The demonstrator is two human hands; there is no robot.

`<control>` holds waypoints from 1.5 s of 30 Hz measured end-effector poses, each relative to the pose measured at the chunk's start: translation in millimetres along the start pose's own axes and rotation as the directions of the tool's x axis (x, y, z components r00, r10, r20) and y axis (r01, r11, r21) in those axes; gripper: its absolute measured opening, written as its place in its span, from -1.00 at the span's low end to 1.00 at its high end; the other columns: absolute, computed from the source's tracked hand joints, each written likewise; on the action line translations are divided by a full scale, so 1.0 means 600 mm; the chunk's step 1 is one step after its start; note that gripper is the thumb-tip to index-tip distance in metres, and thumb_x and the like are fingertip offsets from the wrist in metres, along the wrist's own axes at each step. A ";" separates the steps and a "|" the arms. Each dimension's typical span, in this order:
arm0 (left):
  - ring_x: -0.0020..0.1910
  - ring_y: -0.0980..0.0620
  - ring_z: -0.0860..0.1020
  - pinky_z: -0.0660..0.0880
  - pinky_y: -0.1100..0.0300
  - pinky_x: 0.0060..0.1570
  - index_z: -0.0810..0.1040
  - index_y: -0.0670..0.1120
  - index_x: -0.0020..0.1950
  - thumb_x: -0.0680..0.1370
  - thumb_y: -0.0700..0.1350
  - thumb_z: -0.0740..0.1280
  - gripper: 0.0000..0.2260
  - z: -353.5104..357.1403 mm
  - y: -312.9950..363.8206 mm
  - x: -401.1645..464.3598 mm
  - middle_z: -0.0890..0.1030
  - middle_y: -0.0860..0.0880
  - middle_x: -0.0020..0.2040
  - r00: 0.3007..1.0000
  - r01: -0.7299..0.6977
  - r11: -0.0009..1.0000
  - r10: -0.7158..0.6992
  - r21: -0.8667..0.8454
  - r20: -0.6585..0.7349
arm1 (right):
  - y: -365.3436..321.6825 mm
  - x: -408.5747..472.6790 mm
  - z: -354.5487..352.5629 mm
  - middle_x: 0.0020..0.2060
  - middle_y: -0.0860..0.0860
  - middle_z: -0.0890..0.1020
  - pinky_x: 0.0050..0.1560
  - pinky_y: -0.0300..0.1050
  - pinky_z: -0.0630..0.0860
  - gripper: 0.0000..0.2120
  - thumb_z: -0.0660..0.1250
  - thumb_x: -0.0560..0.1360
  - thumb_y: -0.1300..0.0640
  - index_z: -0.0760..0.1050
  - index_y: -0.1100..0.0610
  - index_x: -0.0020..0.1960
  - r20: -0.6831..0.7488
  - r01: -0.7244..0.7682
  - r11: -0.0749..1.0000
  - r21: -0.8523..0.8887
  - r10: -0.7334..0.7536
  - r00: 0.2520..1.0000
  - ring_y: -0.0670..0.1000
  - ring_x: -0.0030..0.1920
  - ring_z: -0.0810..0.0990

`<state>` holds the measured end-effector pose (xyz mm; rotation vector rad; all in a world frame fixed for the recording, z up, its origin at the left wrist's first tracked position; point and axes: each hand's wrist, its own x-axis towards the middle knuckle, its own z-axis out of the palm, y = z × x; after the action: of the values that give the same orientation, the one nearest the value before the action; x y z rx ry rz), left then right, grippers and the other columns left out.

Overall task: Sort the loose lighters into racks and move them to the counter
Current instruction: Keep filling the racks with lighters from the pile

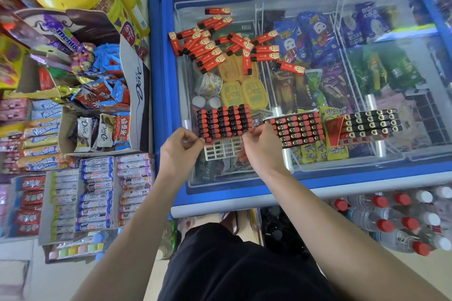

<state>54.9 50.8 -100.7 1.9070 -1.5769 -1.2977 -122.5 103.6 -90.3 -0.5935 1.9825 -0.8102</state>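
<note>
We're at a blue freezer (156,95) w/ glass lid; candy shelves (73,129) left, water bottles (391,222) near right. Loose lighters (220,41) lie scattered on the far glass. Two full racks (296,129) sit right. Our left hand (179,151) and right hand (260,146) pinch the near corners of the part-filled white rack (223,127) between them, fingers curled.

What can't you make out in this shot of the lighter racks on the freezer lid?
Head view:
- Right hand: fingertips hidden behind the near rack, so its grip is unclear.
- Left hand: curled fingers hide whatever it pinches.
- White rack: empty slots partly covered by both hands.
- Loose lighters: print too small to read.
- Counter: not in frame.
</note>
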 end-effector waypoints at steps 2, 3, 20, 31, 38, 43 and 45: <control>-0.22 0.11 0.55 0.41 0.35 -0.25 0.53 -0.10 -0.03 0.57 -0.15 0.47 -0.87 -0.005 0.002 0.004 0.63 0.00 -0.08 1.000 -0.022 0.999 0.022 0.024 -0.011 | 0.000 0.002 -0.003 -0.23 0.13 0.69 -0.25 0.20 0.68 -0.91 0.29 0.64 0.17 0.39 0.16 0.06 -0.001 -0.008 1.000 -0.001 0.008 1.000 0.12 -0.35 0.72; -0.25 0.08 0.53 0.43 0.34 -0.23 0.50 -0.09 -0.02 0.56 -0.18 0.48 -0.84 -0.006 0.003 0.005 0.61 -0.02 -0.07 0.999 -0.045 0.998 0.046 0.039 -0.021 | 0.000 0.002 -0.005 -0.24 0.13 0.69 -0.26 0.21 0.68 -0.89 0.31 0.63 0.15 0.38 0.14 0.05 -0.001 -0.012 1.000 -0.007 0.012 1.000 0.13 -0.36 0.71; 0.42 -0.26 0.35 0.41 -0.17 0.34 0.15 -0.09 0.62 0.64 0.05 0.36 -0.36 0.052 0.190 0.190 0.31 -0.24 0.48 0.935 -0.349 0.746 0.315 0.567 0.162 | -0.101 0.210 -0.135 0.54 0.21 0.30 0.45 0.30 0.39 -0.19 0.43 0.55 0.01 0.06 0.11 0.64 0.117 0.256 0.654 -0.712 -0.249 0.961 0.28 0.48 0.37; 0.66 -0.29 -0.05 0.08 -0.25 0.56 -0.09 -0.08 0.71 0.54 0.41 0.30 -0.02 0.133 0.229 0.307 -0.09 -0.23 0.70 0.977 -0.151 0.656 -0.016 0.740 0.214 | -0.089 0.348 -0.153 0.58 0.24 0.19 0.54 0.28 0.27 -0.27 0.34 0.60 0.14 0.04 0.23 0.63 0.134 0.179 0.396 -0.900 -0.139 0.981 0.29 0.58 0.18; 0.64 -0.32 -0.02 0.14 -0.23 0.54 -0.08 -0.12 0.69 0.51 0.47 0.28 0.03 0.152 0.220 0.350 -0.07 -0.24 0.69 0.992 -0.117 0.558 0.022 0.821 0.127 | -0.087 0.367 -0.176 0.04 0.13 0.60 0.00 0.07 0.61 -0.77 0.32 0.59 0.20 0.44 0.20 0.22 0.217 0.282 0.463 -0.841 -0.189 0.958 0.15 -0.02 0.63; 0.63 -0.31 0.02 0.21 -0.20 0.51 -0.10 -0.14 0.69 0.49 0.50 0.26 0.06 0.160 0.220 0.351 -0.06 -0.25 0.69 0.988 -0.144 0.540 0.025 0.829 0.155 | -0.135 0.388 -0.175 -0.09 0.07 0.50 -0.23 -0.10 0.40 -0.73 0.28 0.57 0.33 0.35 0.24 0.25 0.257 0.379 0.547 -0.746 -0.288 0.922 0.08 -0.12 0.53; 0.61 -0.30 0.06 0.22 -0.18 0.50 -0.08 -0.16 0.68 0.54 0.45 0.24 -0.01 0.164 0.218 0.349 -0.01 -0.25 0.67 0.986 -0.157 0.562 0.038 0.812 0.164 | -0.159 0.399 -0.162 0.11 0.12 0.46 -0.09 -0.02 0.49 -0.63 0.29 0.56 0.30 0.33 0.22 0.34 0.263 0.419 0.527 -0.739 -0.348 0.900 0.08 -0.07 0.52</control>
<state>-109.4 -154.0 -143.6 2.1671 -2.6541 -0.6293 -315.6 -91.2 -114.3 -1.6121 2.0983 -0.0709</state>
